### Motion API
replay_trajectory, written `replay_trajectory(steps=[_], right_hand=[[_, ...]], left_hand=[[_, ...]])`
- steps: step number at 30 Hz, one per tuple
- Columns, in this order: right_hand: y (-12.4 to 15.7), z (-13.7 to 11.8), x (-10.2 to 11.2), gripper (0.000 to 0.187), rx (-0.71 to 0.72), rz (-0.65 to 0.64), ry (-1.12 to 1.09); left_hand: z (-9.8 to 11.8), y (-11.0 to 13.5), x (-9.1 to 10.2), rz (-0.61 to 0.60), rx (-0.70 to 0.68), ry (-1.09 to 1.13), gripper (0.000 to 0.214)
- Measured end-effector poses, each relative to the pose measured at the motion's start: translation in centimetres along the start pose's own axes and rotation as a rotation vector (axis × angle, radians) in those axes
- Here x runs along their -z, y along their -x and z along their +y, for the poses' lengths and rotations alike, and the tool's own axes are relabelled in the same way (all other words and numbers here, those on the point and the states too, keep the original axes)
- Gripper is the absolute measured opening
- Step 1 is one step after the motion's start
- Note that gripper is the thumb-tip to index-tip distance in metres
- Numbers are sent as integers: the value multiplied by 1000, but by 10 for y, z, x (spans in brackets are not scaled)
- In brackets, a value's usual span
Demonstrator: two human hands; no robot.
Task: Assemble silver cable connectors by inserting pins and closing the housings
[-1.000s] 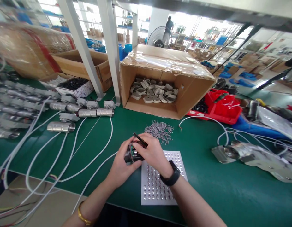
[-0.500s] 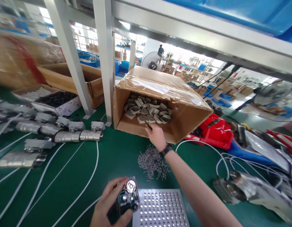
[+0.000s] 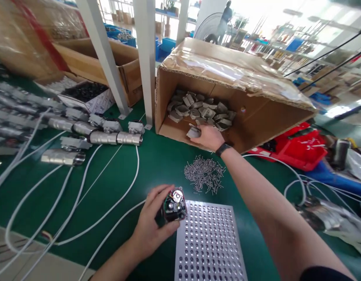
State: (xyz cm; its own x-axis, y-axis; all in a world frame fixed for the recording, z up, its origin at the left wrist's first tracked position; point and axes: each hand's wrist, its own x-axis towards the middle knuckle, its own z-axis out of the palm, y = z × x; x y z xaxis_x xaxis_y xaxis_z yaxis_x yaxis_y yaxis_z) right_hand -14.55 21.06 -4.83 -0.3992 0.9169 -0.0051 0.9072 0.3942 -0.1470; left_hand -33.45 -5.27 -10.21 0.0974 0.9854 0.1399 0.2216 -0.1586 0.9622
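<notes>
Clock centred on the screw pile (image 3: 205, 173), loose on the green desk (image 3: 157, 168). At 8 o'clock, left hand (image 3: 152, 222) wrapped round a black housing (image 3: 175, 208), open face with wiring showing, by the corner of the perforated metal plate (image 3: 211, 242); plate lies at 6. At 12, right hand (image 3: 211, 137) pinching a grey part (image 3: 193, 132) in the mouth of a cardboard box (image 3: 274, 117), with more grey castings (image 3: 202, 107) heaped inside. Towards 9–10, metal cylinders (image 3: 102, 137) in rows; white cables (image 3: 130, 187) loop across the desk from 8 to 9. Between 2 and 3, red bin (image 3: 300, 150). Room: pale post (image 3: 145, 58) at 11; beyond the box, about 12, a large fan (image 3: 209, 29) and a standing person (image 3: 225, 17), blurred.
</notes>
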Motion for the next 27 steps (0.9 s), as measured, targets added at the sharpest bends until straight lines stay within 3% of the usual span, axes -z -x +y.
replay_trajectory(steps=[5,8,11,13,17,20,22,25,27], right_hand=[[138,-10,11,47,47,2,-188],[212,-17,5,47,47,-183,-243],[255,-19,1,67,42,-312,-241],[271,-19,-1,76,-24,-256,-270],[286,-34,-13,73,-279,-54,-292],[288,-53,-26,61,-374,-108,-181],[287,-60,-29,51,-356,-89,-241],[278,-59,-22,59,-254,61,-702],[265,-60,-18,68,-181,68,-1103]], left_hand=[[0,2,3,-33,-31,-100,81],[0,3,1,-29,-17,-91,76],[0,5,-3,12,20,-23,83],[-1,7,-5,44,37,16,86],[-3,12,-6,93,35,52,85],[-3,15,-8,113,24,69,81],[-2,17,-9,133,9,87,75],[-2,18,-12,162,-47,143,65],[-3,18,-13,174,-92,170,58]])
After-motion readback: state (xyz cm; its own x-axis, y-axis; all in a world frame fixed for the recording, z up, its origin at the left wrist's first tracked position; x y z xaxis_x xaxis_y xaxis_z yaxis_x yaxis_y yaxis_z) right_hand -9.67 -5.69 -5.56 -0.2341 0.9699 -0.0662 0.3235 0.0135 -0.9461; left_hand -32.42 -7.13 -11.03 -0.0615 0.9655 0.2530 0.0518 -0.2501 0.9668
